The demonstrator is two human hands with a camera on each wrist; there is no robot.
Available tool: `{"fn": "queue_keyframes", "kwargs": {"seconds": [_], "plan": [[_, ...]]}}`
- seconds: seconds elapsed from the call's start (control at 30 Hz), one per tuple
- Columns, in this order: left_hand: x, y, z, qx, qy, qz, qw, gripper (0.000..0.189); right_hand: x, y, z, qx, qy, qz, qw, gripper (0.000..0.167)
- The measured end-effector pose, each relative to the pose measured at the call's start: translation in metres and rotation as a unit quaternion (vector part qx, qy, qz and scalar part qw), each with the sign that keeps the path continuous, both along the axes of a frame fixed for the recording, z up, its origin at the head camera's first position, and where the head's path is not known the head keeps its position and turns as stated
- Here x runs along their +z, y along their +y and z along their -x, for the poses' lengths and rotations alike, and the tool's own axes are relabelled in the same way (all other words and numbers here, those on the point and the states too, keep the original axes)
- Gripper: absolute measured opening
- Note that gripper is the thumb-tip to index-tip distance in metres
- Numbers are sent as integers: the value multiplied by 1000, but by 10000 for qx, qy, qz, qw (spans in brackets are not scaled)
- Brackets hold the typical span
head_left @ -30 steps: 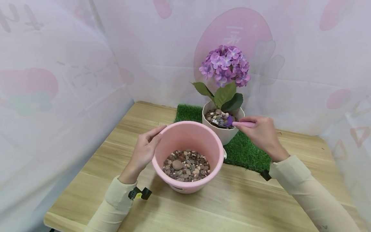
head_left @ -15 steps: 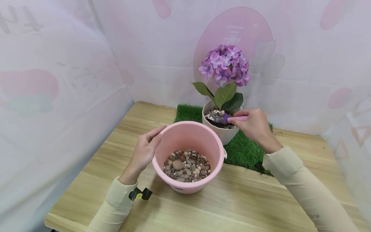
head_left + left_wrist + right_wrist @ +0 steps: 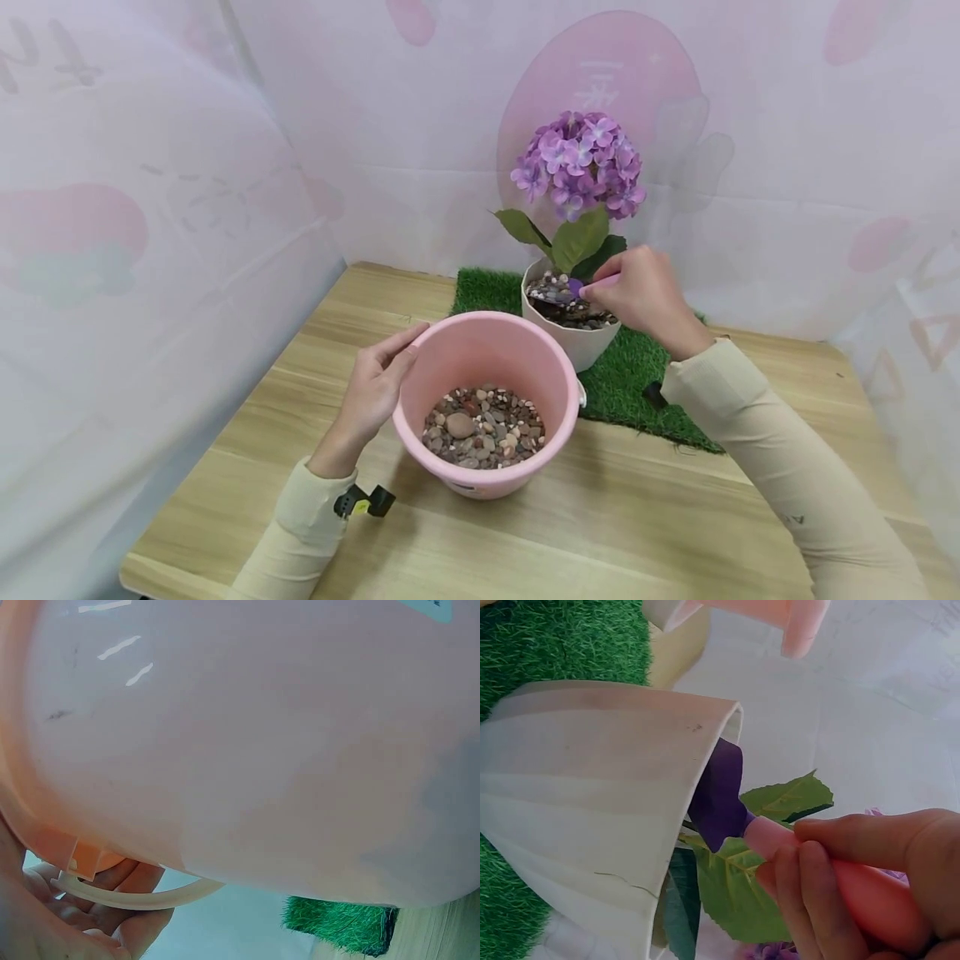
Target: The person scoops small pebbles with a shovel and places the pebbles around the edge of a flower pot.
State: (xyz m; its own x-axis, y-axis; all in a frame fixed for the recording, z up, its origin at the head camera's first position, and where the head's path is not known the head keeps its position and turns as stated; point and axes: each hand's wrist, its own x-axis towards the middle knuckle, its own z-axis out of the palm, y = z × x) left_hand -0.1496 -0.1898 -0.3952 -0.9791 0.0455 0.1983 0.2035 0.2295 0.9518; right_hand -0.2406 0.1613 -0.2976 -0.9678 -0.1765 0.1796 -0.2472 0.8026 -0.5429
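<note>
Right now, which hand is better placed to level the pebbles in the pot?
The right hand, I'd judge: it grips the trowel, which already reaches into the pot. The left hand is at the rim of the bucket, farther from the pot.

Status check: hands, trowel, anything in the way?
Left hand holds pink bucket at rim. Right hand grips trowel. Purple blade in mouth of white pot. Leaves close by; might brush blade.
</note>
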Motion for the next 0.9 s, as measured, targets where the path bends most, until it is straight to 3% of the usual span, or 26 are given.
{"fn": "queue_keyframes", "kwargs": {"seconds": [0.53, 0.9], "plan": [[0, -2, 1, 7, -43, 65, 10000, 40, 11, 6, -6, -73, -478, -120, 9988, 28], [-1, -1, 1, -4, -97, -15, 10000, 40, 24, 5, -6, 54, -393, -281, 9988, 26]]}}
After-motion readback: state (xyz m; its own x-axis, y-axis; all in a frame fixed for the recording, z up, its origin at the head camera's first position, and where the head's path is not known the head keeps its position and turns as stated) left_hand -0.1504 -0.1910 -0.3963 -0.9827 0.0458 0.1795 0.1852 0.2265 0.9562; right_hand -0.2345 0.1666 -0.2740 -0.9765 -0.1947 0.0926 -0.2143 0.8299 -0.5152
